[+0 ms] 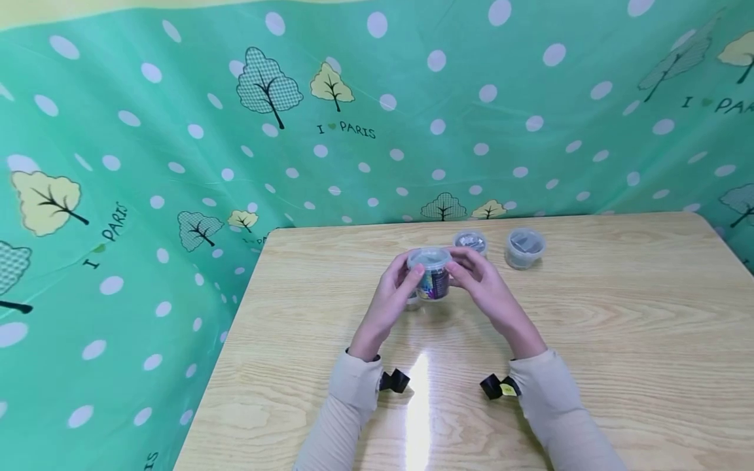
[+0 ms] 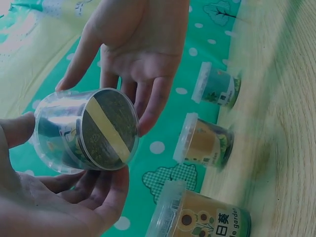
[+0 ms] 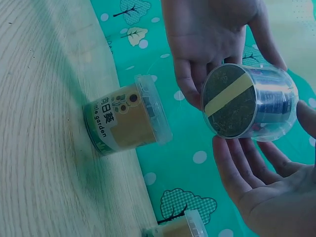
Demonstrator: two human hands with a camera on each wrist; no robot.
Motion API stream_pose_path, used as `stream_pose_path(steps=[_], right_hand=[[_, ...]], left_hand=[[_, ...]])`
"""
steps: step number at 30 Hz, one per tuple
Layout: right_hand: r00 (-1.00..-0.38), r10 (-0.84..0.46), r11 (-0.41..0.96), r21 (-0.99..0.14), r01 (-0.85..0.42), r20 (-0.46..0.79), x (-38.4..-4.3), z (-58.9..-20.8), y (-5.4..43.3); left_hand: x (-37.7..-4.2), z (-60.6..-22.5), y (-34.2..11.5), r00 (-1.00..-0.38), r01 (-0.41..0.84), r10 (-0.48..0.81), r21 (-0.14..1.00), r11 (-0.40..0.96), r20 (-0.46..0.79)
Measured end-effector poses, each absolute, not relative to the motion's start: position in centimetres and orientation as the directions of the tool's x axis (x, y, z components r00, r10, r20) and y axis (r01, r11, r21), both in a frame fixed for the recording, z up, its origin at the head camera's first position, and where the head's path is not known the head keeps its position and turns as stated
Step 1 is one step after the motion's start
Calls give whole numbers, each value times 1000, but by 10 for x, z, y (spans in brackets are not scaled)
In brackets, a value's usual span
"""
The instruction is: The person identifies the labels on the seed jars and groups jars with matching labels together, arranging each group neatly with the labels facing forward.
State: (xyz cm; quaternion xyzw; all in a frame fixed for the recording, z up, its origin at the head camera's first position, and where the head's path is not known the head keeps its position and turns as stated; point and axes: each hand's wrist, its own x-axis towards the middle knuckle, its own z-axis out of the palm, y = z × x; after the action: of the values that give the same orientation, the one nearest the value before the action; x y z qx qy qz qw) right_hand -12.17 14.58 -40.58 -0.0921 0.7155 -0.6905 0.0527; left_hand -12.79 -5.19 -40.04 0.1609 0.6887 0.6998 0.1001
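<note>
Above the table, both hands hold one clear plastic tub (image 1: 432, 276) with a lid and a printed label. My left hand (image 1: 389, 294) grips its left side, thumb in front and fingers behind. On the opposite side, my right hand (image 1: 485, 288) holds it the same way. Both wrist views show the tub's base, with dark contents and a yellow strip (image 2: 108, 129) across it. Partly hidden behind the left hand, another tub (image 1: 412, 303) stands on the table. In the right wrist view, a tub with sunflower print (image 3: 126, 118) stands close by.
Farther back on the wooden table (image 1: 624, 327) stand two more lidded tubs, one (image 1: 471, 239) partly behind the right hand and another (image 1: 524, 248) to its right. A green dotted curtain (image 1: 377, 150) hangs along the table's back and left edges.
</note>
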Motion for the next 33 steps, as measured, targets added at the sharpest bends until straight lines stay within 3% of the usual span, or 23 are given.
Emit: stream_pose_path(steps=[9,20,33], right_hand=[[-972,-233,28,-999,-32,24,-121,-402,147],[-992,-126,126,-991,-37,21,-118,-396,143],[-995,-98,114,-993,-22,11,-118,-396,141]], left_hand=[[-128,-401,-53,-921,99,374,994,-37,106],[-129,-401,-51,-961,81,263,996,-24,84],[-126,-399,-47,-959,96,269,995,1,92]])
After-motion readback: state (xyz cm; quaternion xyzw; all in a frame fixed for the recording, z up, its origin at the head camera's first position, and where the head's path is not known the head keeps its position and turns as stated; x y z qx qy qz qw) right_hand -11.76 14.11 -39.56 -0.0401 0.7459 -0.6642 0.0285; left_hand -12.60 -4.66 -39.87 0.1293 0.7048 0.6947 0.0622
